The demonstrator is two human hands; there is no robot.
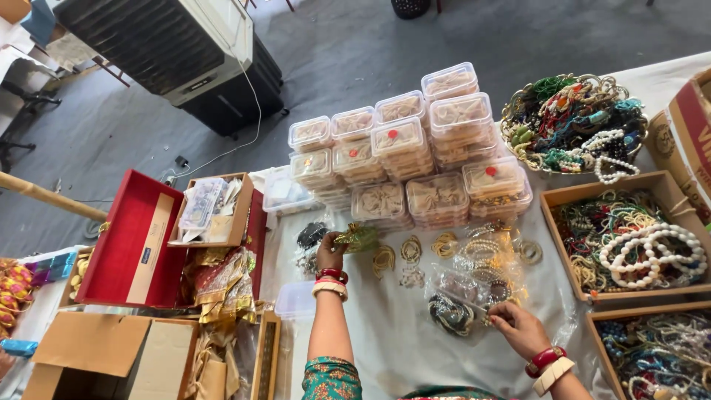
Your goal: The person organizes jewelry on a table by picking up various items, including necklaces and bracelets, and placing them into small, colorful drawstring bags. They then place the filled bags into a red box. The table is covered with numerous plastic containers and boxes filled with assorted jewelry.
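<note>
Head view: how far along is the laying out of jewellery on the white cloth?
Done: a row of bangle sets lies on the white cloth, before stacked clear boxes. In hand: the left hand holds a gold-green piece; the right hand grips a clear bag of jewellery. Left: bead-filled trays and a basket look unsorted.

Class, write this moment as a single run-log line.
left hand: holds small green-gold pouch | right hand: grips clear plastic bag of jewellery | white tablecloth | stacked clear boxes behind
</note>
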